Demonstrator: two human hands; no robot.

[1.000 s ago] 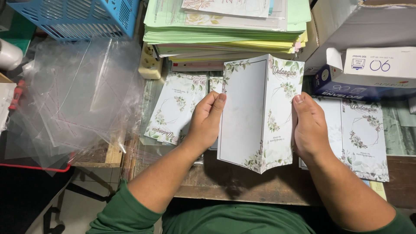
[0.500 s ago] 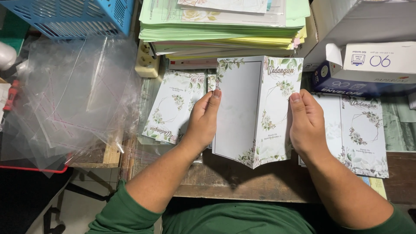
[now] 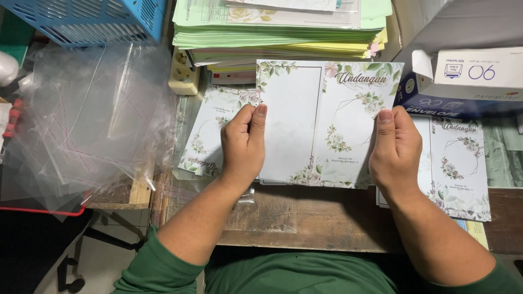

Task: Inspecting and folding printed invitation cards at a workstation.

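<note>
While both hands grip it by the side edges, the card (image 3: 321,122) is held spread open above the wooden table (image 3: 305,218), its two panels side by side with the fold running up and down between them. Its long axis lies left to right across the view; the script heading sits at the top of the right panel, away from the person, so the card reads upright to them. The left hand (image 3: 243,144) is closed on the left edge, thumb on the blank framed panel, fingers curled behind. The right hand (image 3: 396,147) is closed on the right edge, thumb on the floral panel. Similar cards (image 3: 210,130) lie flat on the table under the left hand, and more (image 3: 460,158) lie beside the right. A paper stack (image 3: 283,27) sits beyond the card, an envelope box (image 3: 463,81) at right, clear sleeves (image 3: 92,114) at left, a blue basket (image 3: 98,19) above them
</note>
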